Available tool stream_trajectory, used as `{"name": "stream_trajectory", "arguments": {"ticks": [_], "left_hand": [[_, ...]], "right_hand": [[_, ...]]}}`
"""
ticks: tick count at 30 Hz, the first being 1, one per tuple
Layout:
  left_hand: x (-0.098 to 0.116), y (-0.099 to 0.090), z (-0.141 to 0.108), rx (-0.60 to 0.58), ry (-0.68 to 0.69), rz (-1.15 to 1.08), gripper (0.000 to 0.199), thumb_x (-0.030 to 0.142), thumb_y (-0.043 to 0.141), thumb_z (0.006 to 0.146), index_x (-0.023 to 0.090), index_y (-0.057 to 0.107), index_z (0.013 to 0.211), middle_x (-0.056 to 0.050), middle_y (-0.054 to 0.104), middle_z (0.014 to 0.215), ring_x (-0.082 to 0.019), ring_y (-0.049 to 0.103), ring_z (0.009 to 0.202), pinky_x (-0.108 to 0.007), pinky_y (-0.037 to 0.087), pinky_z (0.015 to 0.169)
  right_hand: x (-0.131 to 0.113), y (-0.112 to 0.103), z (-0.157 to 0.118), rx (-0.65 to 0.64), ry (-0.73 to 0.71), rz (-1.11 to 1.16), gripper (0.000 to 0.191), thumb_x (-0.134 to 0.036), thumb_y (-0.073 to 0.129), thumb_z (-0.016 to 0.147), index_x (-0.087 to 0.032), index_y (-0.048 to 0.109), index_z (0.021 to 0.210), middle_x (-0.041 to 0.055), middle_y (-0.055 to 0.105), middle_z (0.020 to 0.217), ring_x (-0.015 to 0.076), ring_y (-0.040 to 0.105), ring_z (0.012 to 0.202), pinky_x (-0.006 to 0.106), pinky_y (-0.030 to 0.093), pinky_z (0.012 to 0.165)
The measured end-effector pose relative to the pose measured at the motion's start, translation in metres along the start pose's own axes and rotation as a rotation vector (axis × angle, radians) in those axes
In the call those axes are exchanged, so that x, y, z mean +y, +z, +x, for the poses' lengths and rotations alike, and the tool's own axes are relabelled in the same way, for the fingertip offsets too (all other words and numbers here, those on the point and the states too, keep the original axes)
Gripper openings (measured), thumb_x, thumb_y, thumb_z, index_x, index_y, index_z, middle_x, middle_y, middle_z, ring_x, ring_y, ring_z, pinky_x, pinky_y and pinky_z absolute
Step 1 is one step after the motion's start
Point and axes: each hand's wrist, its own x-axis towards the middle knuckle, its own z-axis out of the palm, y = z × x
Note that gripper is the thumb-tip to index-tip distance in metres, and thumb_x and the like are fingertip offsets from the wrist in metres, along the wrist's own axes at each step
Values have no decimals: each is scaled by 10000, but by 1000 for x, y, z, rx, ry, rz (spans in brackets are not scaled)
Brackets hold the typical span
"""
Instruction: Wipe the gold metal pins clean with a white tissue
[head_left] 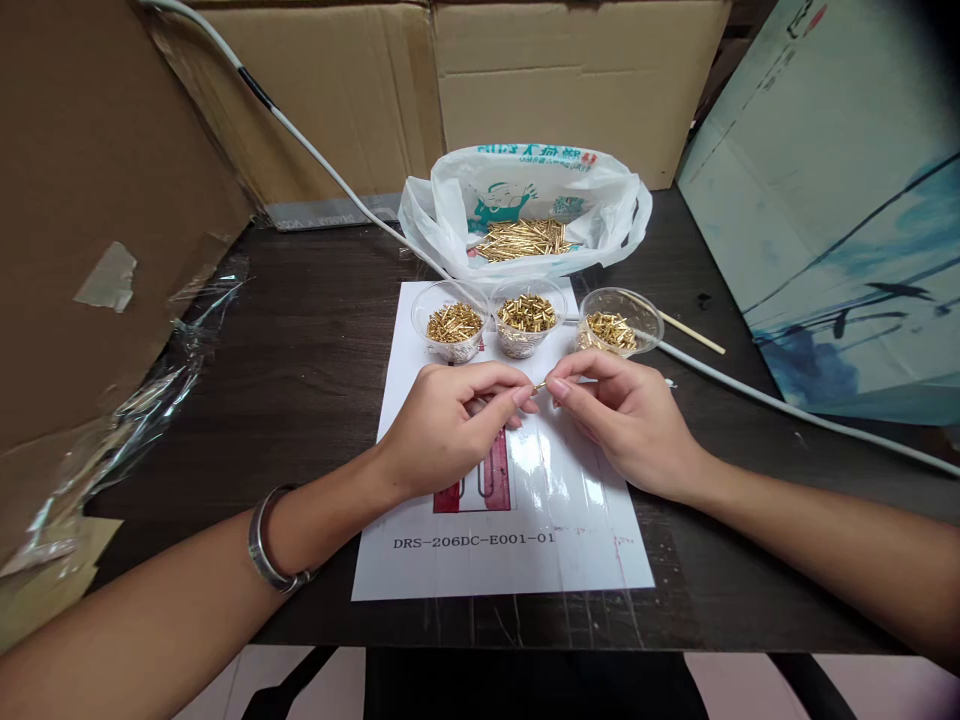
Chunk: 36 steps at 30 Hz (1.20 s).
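Between the fingertips of both hands sits a small gold metal pin [539, 386], partly hidden by the fingers. My left hand [469, 415] pinches one end, and my right hand [619, 410] pinches the other. Both hands hover over a white printed sheet [480, 575] with a red picture and lettering. Just beyond them stand three clear plastic cups: the left cup [426, 318] and middle cup [517, 346] hold small gold metal pieces, and the right cup [649, 330] holds similar ones. Behind the cups, an open white plastic bag [435, 240] contains many longer gold pins [525, 240].
A white cable [330, 170] runs behind the cups and off to the right. Near the right cup lies a thin wooden stick [682, 325]. Cardboard [300, 110] walls the back and left of the dark table [300, 350]; a painted panel [847, 220] stands at right.
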Motion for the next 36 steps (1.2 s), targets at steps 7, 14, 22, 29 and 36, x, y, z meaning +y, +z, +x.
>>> {"name": "stream_trajectory", "arguments": {"ticks": [7,14,22,29,36], "left_hand": [[-1,1,0,6,10,-1,157,224,556,879,138,683,911,-33,715,827,-115,680,710,-198,568,657],[0,1,-1,40,38,76,164,248,579,866,146,701,905,-29,726,816,-119,685,712,-189,565,652],[0,2,1,52,68,164,203,304,583,864,167,723,918,-31,734,813,-123,677,656,-193,543,579],[3,3,0,82,55,205,174,269,594,845,144,715,852,-34,721,734,-118,663,623,-186,510,540],[6,3,-1,69,20,175,166,259,580,847,151,703,822,-31,724,754,-114,660,632,-181,498,522]], "right_hand": [[1,1,0,-11,2,-7,139,-274,624,839,-137,597,839,-70,450,536,10,329,426,174,217,381],[1,1,-1,-3,-7,-24,142,-290,626,840,-150,606,840,-58,491,590,5,342,444,162,253,397],[4,3,1,-5,-94,-89,131,-295,628,840,-165,631,839,-4,615,745,56,541,610,167,406,501],[-11,-14,-32,36,-274,-589,130,-269,626,831,-197,615,938,-15,591,700,76,506,539,218,390,484],[-11,-64,-45,235,-290,-1224,232,-356,583,847,-196,651,1000,46,609,935,95,445,550,289,385,553]]}}
